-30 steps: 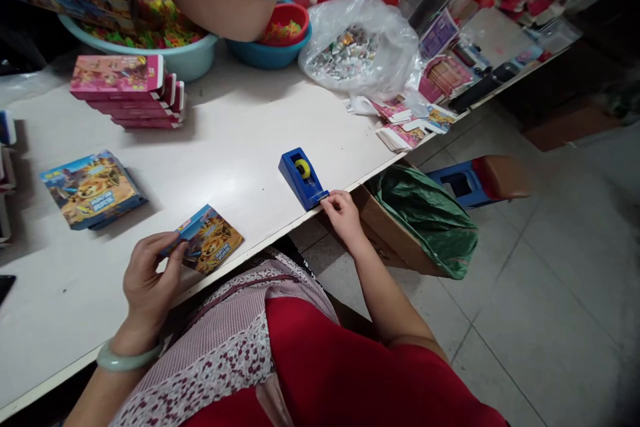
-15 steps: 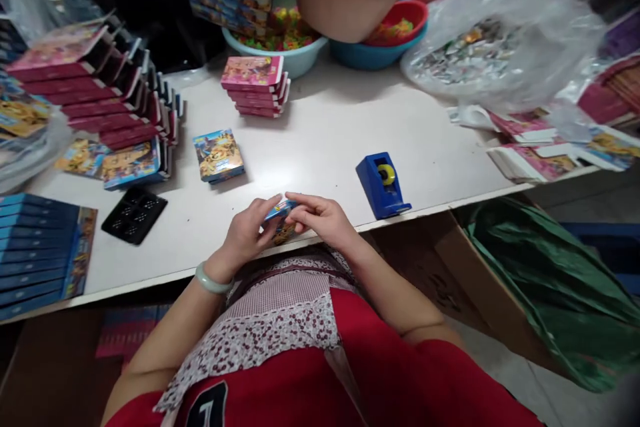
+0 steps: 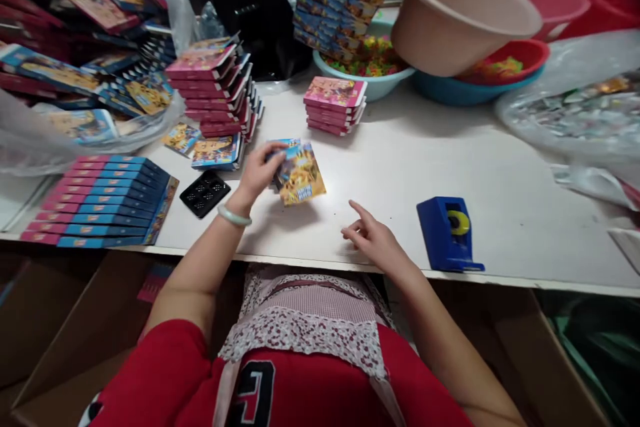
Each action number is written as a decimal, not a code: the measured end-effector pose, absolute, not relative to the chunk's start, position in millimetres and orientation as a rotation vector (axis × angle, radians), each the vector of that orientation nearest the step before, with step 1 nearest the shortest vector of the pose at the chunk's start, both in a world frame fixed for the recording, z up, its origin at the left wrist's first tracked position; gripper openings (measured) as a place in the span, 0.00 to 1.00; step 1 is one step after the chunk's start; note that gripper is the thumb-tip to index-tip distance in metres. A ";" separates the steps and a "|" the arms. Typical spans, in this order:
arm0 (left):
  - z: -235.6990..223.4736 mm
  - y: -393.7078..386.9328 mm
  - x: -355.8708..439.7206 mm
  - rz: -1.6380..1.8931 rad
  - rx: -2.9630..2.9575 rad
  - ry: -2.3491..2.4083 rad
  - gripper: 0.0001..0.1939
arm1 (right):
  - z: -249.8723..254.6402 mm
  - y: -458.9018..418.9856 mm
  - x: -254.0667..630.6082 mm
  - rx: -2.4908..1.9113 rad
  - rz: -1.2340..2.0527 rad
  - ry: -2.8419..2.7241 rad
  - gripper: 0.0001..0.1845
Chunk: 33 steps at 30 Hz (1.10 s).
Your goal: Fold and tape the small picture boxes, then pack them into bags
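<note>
My left hand (image 3: pixel 259 172), with a pale bangle at its wrist, grips a flat blue and yellow printed box (image 3: pixel 304 177) by its upper left edge. The box is tilted above the table, and it partly hides what sits behind it. To its right, my right hand (image 3: pixel 373 235) hovers empty over the tabletop, its fingers apart. A blue tape dispenser (image 3: pixel 445 237) with a yellow roll stands further right. On the other side, a black moulded tray (image 3: pixel 205 193) lies left of my left wrist.
Pink boxes (image 3: pixel 334 93) form a short stack behind the held box. A taller stack (image 3: pixel 207 83) and a row of boxes (image 3: pixel 107 197) occupy the left, near a plastic bag (image 3: pixel 180 0) of boxes. Basins, including a beige tub (image 3: pixel 465 20), line the back.
My hands have parted. The left has carried the box forward and away from the table's front edge; the right has let go and opened. The head view has turned left.
</note>
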<state>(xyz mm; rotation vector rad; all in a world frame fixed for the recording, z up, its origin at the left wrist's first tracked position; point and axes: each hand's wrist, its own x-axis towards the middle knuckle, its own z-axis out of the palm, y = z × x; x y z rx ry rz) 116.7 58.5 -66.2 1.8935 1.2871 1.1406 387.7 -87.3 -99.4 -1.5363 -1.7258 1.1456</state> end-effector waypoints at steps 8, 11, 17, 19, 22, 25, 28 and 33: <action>-67.1 113.1 25.7 1.014 2.120 1.793 0.20 | -108.3 -102.8 375.3 -1.405 1.244 -1.692 0.22; -77.9 85.6 -13.2 0.689 2.192 1.972 0.30 | -120.0 -104.5 378.5 -1.419 1.293 -1.650 0.22; -82.9 59.8 -43.0 0.663 2.268 2.040 0.19 | -116.6 -99.5 357.2 -1.264 1.369 -1.787 0.20; -75.7 49.1 -39.4 0.955 2.285 1.983 0.16 | -111.3 -98.8 349.5 -1.209 1.345 -1.812 0.19; -74.8 18.2 -8.2 1.374 2.101 1.729 0.24 | -108.7 -96.0 340.6 -1.199 1.142 -1.724 0.23; -94.8 -23.1 51.6 1.309 1.843 1.278 0.31 | -115.0 -89.6 333.4 -1.213 0.936 -1.587 0.35; -119.4 -59.7 106.2 1.175 1.730 1.065 0.24 | -126.8 -85.7 336.1 -1.259 0.880 -1.494 0.31; -132.2 -76.8 136.0 1.109 1.819 1.056 0.15 | -130.9 -94.0 363.4 -1.267 0.801 -1.616 0.16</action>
